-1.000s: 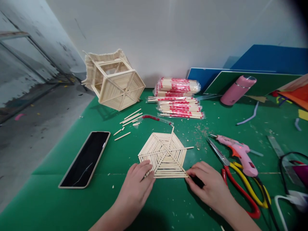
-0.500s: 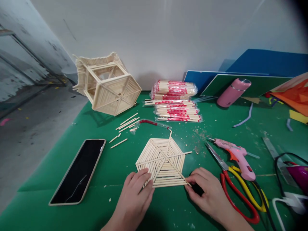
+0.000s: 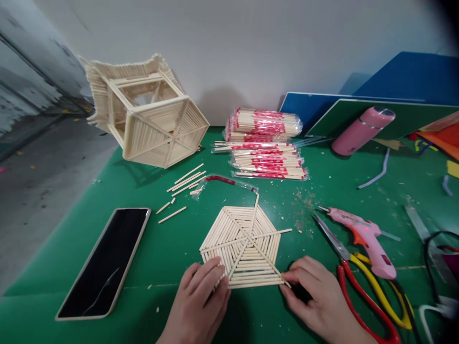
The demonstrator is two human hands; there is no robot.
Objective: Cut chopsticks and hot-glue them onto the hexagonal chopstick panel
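Note:
A flat hexagonal stick panel [image 3: 247, 267] lies on the green table, its rows of pale wooden sticks crossed by longer ones, two of which jut past the rim at the top and right. My left hand [image 3: 202, 296] grips its lower left edge, fingers bent together over the sticks and covering that part. At the lower right corner, my right hand [image 3: 311, 291] pinches the panel between thumb and fingers, by a stick's protruding end. Cut stick pieces [image 3: 186, 179] lie beyond, near a clear wrapper [image 3: 225, 180] with red print.
A stick-built hexagonal model [image 3: 158, 119] stands at back left, beside bundled chopsticks [image 3: 265, 143] in plastic. To the right are scissors [image 3: 344, 253], a pink glue gun [image 3: 366, 234] and a pink bottle [image 3: 364, 131]. A phone [image 3: 103, 263] lies at left.
The view has shifted and come slightly closer, so things appear more spread out. Both hands keep their places on the panel.

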